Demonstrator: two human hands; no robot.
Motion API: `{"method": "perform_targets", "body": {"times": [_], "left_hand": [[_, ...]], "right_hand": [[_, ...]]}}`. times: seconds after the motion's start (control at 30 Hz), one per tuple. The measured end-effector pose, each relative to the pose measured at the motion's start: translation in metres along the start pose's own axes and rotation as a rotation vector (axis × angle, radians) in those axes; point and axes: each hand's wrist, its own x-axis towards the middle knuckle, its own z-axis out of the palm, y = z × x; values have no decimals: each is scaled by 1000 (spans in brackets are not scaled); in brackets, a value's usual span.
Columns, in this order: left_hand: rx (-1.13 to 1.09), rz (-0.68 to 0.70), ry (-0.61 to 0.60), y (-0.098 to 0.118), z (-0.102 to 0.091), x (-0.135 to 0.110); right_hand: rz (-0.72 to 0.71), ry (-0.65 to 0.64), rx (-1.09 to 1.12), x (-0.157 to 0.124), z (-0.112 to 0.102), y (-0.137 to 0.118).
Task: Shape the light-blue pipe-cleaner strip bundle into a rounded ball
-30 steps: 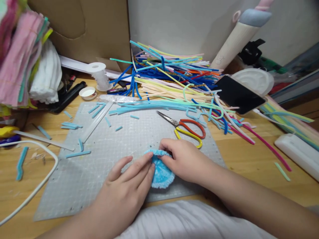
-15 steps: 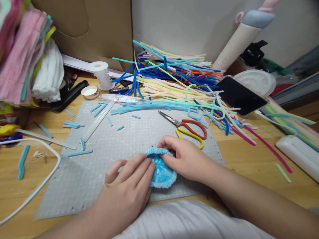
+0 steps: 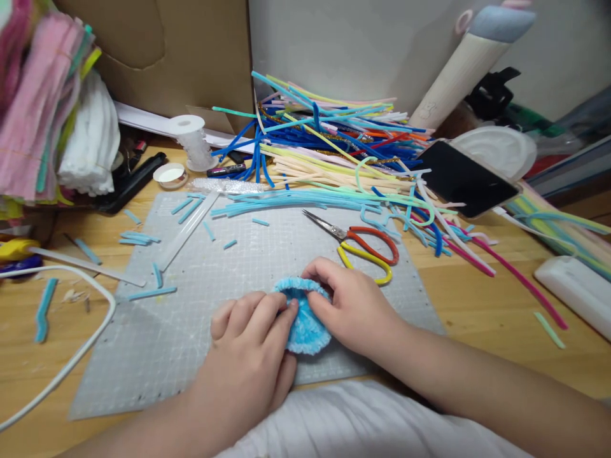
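A fuzzy light-blue piece made of coiled pipe cleaner [image 3: 305,327] sits on the grey cutting mat [image 3: 191,318] near the front edge. My left hand [image 3: 252,359] presses on its left side with fingers curled together. From the right, my right hand [image 3: 353,305] pinches its upper rim between thumb and fingers. Both hands are closed on the blue piece. Just behind my right hand lie scissors [image 3: 363,248] with red and yellow handles, blades pointing left.
A big heap of coloured pipe cleaners [image 3: 334,146] fills the back of the desk. Short blue cut-offs [image 3: 138,238] lie scattered on the mat's left. A black phone [image 3: 465,178], a thread spool [image 3: 193,140], a white cable [image 3: 71,356] and stacked pipe cleaner bundles [image 3: 52,108] surround the mat.
My left fingers have curled tighter against the blue piece, and both hands with the piece have shifted slightly up and left on the mat.
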Motion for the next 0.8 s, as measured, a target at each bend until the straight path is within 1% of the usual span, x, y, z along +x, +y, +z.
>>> {"method": "perform_targets", "body": {"times": [0.1, 0.17, 0.33, 0.4, 0.57, 0.67, 0.73, 0.8], "left_hand": [[-88, 13, -26, -1, 0, 2], [-102, 16, -32, -1, 0, 2], [-4, -15, 24, 1, -2, 1], [11, -15, 29, 1, -3, 2], [-64, 26, -46, 0, -5, 8], [-72, 66, -64, 0, -6, 11], [-83, 81, -80, 1, -7, 12], [-86, 75, -103, 2, -8, 13]], "right_hand": [[4, 6, -6, 0, 0, -1], [1, 6, -6, -1, 0, -1], [-8, 6, -20, -1, 0, -1], [-10, 15, -26, -2, 0, -1], [-11, 25, -46, -4, 2, -3], [-15, 19, -63, -3, 3, -3], [-34, 5, -57, -2, 1, -1], [-84, 41, -39, -3, -5, -1]]}}
